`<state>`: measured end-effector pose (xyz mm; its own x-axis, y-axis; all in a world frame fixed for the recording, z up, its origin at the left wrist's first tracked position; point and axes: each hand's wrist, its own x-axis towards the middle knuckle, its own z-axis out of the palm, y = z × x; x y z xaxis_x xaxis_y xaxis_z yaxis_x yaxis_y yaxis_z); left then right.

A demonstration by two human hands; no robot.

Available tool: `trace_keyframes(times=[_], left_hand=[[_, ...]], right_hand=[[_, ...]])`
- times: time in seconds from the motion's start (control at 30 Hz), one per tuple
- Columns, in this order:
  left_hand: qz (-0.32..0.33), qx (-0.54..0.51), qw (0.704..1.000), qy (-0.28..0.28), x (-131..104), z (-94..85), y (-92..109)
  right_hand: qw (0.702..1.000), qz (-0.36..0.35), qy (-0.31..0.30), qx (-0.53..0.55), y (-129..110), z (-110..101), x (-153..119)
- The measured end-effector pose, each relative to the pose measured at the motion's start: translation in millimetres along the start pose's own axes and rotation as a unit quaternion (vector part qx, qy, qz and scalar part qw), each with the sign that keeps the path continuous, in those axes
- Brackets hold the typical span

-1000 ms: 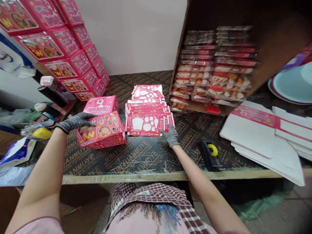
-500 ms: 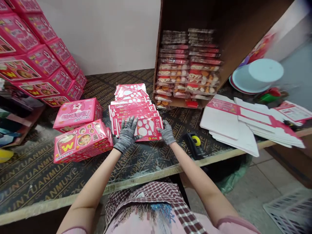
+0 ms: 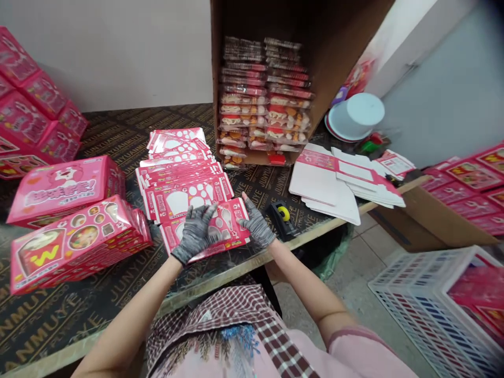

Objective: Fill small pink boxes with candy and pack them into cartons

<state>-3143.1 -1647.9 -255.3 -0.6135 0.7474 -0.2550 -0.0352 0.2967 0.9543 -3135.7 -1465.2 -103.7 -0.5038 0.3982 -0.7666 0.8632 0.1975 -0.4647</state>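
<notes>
A pink printed card sheet with cut-out windows [image 3: 226, 220] lies at the near end of a fanned pile of similar sheets [image 3: 179, 170]. My left hand [image 3: 197, 231], in a grey glove with bare fingertips, rests on the sheet with its fingers spread. At the sheet's right edge is my right hand [image 3: 255, 223], gloved the same way, its fingers apart and its fingertips at the edge. To the left lie flattened pink packages with a W print [image 3: 66, 244], in front of a pink box [image 3: 69, 184].
An upright carton [image 3: 334, 68] holds stacked food packets [image 3: 263, 110]. A black tape dispenser [image 3: 282, 220] and white-and-pink card blanks [image 3: 326, 181] lie right of my hands. Pink boxes [image 3: 31, 115] stand far left; a white crate [image 3: 417, 299] is on the floor.
The view has turned to the right. The near sheet has come toward the table's front edge, off the pile, with both hands moving along with it.
</notes>
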Motion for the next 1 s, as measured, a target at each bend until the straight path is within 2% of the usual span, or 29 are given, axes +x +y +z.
trace_keyframes(times=[0.07, 0.17, 0.27, 0.37, 0.43, 0.47, 0.53, 0.6, 0.63, 0.67, 0.7, 0.8, 0.83, 0.87, 1.0], left_hand=[[0.035, 0.039, 0.996, -0.071, -12, 4.2, 13], [0.033, 0.061, 0.985, -0.161, -23, 9.6, 32], [0.021, 0.089, 0.978, -0.186, -21, 7.9, 45], [-0.017, 0.120, 0.974, -0.191, -8, 2.9, 43], [-0.066, 0.134, 0.967, -0.205, 2, 1.1, 34], [-0.093, 0.139, 0.962, -0.218, 8, 1.0, 28], [-0.134, 0.137, 0.950, -0.248, 18, 2.4, 14], [-0.152, 0.123, 0.942, -0.272, 26, 5.3, 3], [-0.155, 0.115, 0.941, -0.279, 28, 7.3, -2], [-0.157, 0.109, 0.940, -0.283, 29, 9.4, -5], [-0.160, 0.104, 0.939, -0.286, 30, 11.8, -8], [-0.167, 0.098, 0.937, -0.289, 27, 18.8, -11], [-0.167, 0.096, 0.938, -0.288, 26, 20.6, -12], [-0.167, 0.093, 0.939, -0.285, 25, 21.9, -11], [-0.186, 0.078, 0.934, -0.294, 26, 22.6, -9]], right_hand=[[0.996, 0.035, 0.000, 0.082, 0, -6, -1], [0.991, 0.050, 0.001, 0.124, 5, -8, -8], [0.991, 0.038, -0.006, 0.130, 11, -7, -16], [0.999, 0.017, -0.006, 0.047, 15, -22, -8], [0.995, 0.009, 0.036, -0.096, 14, -44, 13], [0.978, 0.011, 0.076, -0.193, 12, -58, 29], [0.909, 0.022, 0.164, -0.382, 4, -88, 66], [0.860, 0.035, 0.218, -0.459, -6, -118, 105], [0.848, 0.043, 0.232, -0.475, -11, -130, 124], [0.836, 0.052, 0.238, -0.492, -16, -141, 142], [0.811, 0.062, 0.238, -0.531, -20, -149, 159], [0.708, 0.065, 0.196, -0.675, -30, -160, 206], [0.686, 0.052, 0.175, -0.704, -33, -160, 221], [0.680, 0.033, 0.155, -0.716, -35, -158, 234], [0.702, -0.022, 0.099, -0.705, -43, -144, 277]])
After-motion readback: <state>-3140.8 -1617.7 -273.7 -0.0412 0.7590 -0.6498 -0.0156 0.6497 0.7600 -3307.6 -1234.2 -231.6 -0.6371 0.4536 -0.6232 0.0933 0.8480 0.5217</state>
